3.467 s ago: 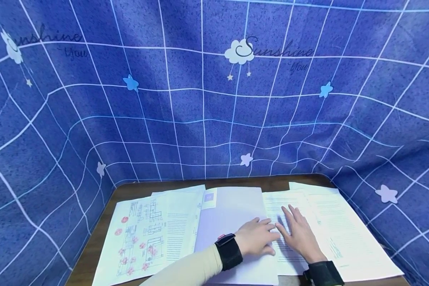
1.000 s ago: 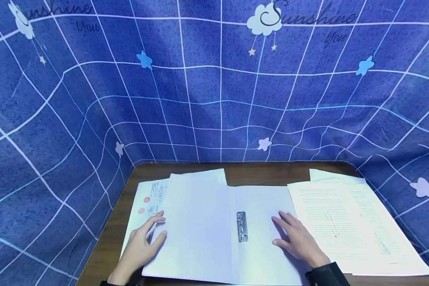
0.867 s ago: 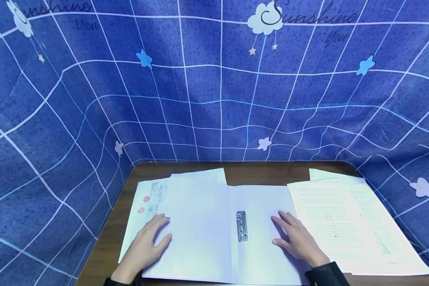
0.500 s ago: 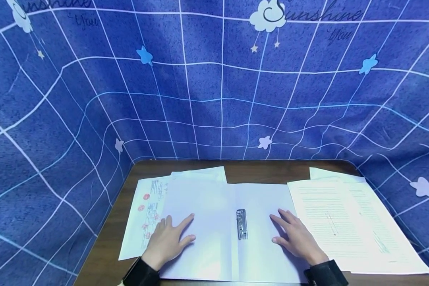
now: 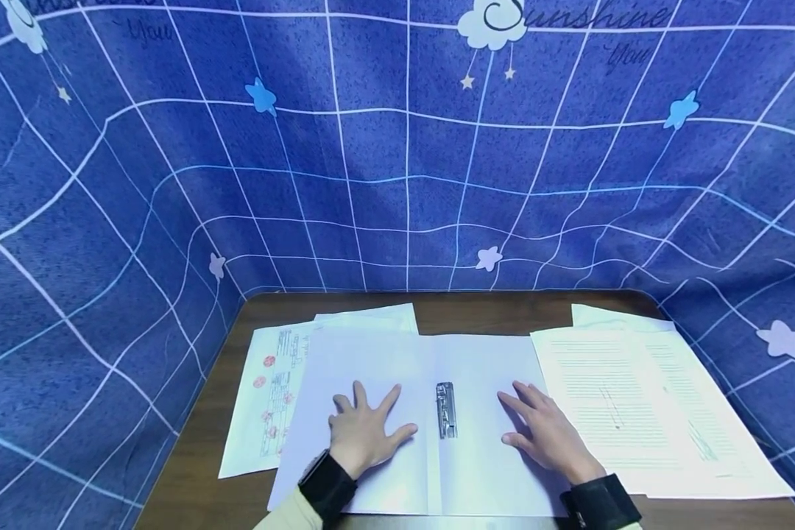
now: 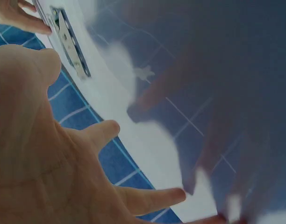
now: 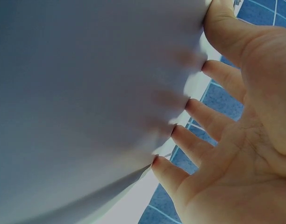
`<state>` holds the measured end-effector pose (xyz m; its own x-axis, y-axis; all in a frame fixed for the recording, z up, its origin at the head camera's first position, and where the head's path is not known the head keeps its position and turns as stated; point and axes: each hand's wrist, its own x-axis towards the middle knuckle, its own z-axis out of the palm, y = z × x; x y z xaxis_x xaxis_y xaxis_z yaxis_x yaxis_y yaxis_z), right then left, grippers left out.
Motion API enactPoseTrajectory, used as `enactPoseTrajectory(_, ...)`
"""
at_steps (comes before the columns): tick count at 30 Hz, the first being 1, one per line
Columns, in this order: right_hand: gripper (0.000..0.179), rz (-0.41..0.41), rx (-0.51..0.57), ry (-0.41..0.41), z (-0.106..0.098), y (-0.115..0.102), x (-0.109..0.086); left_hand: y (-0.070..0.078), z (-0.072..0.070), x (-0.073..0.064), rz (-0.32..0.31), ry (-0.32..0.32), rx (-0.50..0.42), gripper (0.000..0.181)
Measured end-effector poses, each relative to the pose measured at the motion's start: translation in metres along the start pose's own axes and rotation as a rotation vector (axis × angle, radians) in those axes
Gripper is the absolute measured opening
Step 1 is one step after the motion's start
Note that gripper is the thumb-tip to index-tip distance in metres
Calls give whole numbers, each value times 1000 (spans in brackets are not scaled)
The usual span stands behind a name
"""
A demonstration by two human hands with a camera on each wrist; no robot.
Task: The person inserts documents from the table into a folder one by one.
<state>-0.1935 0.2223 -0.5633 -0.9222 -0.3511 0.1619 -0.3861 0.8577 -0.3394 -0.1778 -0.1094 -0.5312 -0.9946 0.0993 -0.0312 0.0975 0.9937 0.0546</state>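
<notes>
A white folder (image 5: 384, 353) lies spread flat at the middle of the desk, its metal clip (image 5: 446, 410) fixed just right of the spine. On its left cover rests my left hand (image 5: 364, 434), fingers spread wide; in the left wrist view the fingertips meet the glossy surface, which mirrors them. My right hand (image 5: 546, 430) rests on the right cover near its outer edge, fingers spread and slightly bent. The right wrist view shows its fingertips touching the white surface. Neither hand grips anything.
Partly beneath the folder's left side are printed sheets (image 5: 265, 397) with drawings and red stamps. Overlapping text pages (image 5: 642, 412) lie on the right. The brown desk (image 5: 483, 313) ends at a blue gridded curtain (image 5: 397, 162) behind and at both sides.
The folder was closed earlier and now lies open, showing the clip. My left hand has slid right from the left cover's outer edge onto its middle. Lately the right hand has stayed put.
</notes>
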Motion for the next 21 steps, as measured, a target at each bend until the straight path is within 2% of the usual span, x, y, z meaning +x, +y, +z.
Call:
enactPoseTrajectory(4, 70, 2, -7, -6, 1, -1, 1, 9, 10, 2, -27, 18, 5, 90)
enactPoseTrajectory(12, 71, -7, -7, -5, 3, 1, 1, 17, 25, 1, -47, 23, -111, 98)
enactPoseTrajectory(21, 71, -3, -15, 3, 0, 4, 2, 21, 32, 2, -10, 63, -69, 102)
